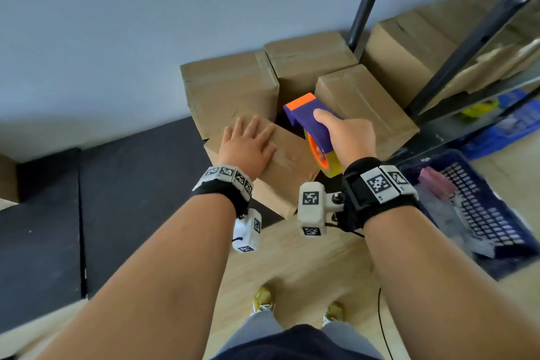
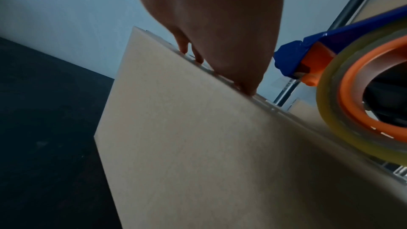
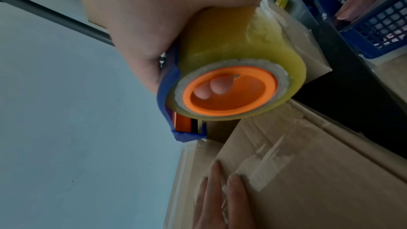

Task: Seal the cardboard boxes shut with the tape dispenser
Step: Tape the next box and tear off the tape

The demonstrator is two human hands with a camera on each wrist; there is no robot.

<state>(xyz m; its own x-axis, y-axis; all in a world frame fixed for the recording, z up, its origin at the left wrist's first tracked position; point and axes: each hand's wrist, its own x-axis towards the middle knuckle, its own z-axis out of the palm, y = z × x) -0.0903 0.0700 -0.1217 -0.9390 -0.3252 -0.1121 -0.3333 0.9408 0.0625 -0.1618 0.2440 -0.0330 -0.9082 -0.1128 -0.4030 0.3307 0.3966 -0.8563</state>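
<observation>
A small cardboard box [image 1: 286, 166] stands on the floor in front of me, with clear tape along its top seam [image 3: 270, 156]. My left hand [image 1: 248, 143] lies flat on its lid with straight fingers [image 2: 246, 86]. My right hand [image 1: 347, 134] grips a blue and orange tape dispenser [image 1: 309, 117] with a yellowish roll [image 3: 237, 58]. It hangs above the box's right end, its nose pointing at the far boxes. Two of my fingertips [image 3: 218, 86] show through the orange hub.
Several taped cardboard boxes [image 1: 230, 88] are stacked against the grey wall behind. A dark metal shelf post [image 1: 368, 0] rises at the right. A blue plastic basket [image 1: 479, 204] lies on the wooden floor at the right, a black mat [image 1: 87, 213] at the left.
</observation>
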